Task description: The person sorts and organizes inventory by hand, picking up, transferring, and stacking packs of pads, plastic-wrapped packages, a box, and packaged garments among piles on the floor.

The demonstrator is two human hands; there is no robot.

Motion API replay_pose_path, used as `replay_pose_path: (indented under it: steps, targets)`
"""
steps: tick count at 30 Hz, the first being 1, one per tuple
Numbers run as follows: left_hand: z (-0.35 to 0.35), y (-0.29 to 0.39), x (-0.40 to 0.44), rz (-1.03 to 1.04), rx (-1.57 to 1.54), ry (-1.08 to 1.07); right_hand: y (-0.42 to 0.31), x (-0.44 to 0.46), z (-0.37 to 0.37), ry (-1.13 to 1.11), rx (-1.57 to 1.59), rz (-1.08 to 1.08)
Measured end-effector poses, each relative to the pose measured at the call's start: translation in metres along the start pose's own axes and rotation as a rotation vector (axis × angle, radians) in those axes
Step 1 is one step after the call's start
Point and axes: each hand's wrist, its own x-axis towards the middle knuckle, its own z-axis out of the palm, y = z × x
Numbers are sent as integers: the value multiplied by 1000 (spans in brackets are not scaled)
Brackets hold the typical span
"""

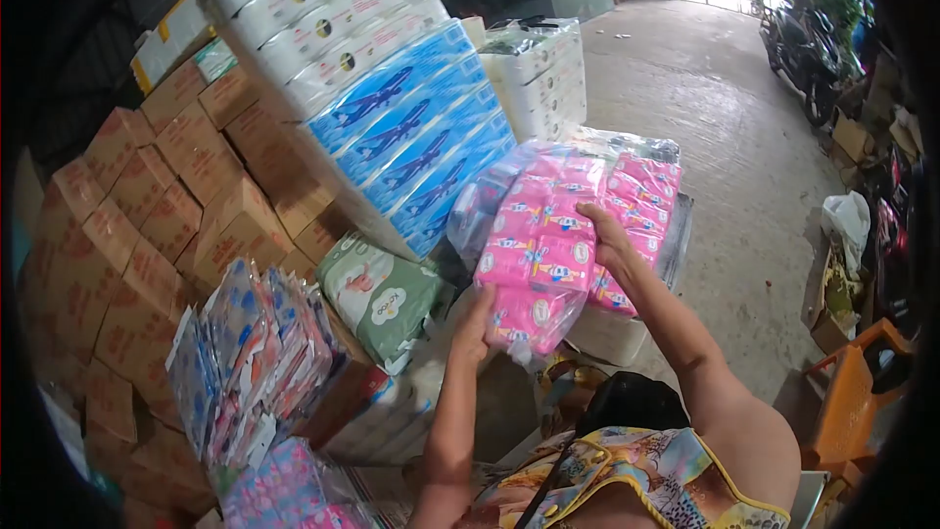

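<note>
A clear plastic bundle of pink printed packs (539, 230) is held tilted between my two hands. My left hand (474, 325) grips its lower left edge. On its upper right side lies my right hand (605, 233), with the fingers bent over the edge. Just behind and to the right, a second pink bundle (641, 198) rests on a wrapped stack. A bluish plastic-wrapped bundle (472, 208) shows at the left of the held one, partly covered by it.
Brown cartons (147, 225) are piled at the left, beside a tall stack of white and blue wrapped packs (411, 137). A green pack (377, 294) and bagged goods (259, 353) lie nearer. An orange plastic stool (847, 407) and a motorcycle (808, 54) stand at the right.
</note>
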Motion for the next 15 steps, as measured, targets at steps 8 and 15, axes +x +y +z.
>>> replay_pose_path:
  steps: [8,15]
  targets:
    - [-64,35,-110,272,-171,-19,57,-66,138,-429,-247,6]
    - [-46,61,-162,643,-83,263,92,-69,189,-783,-449,144]
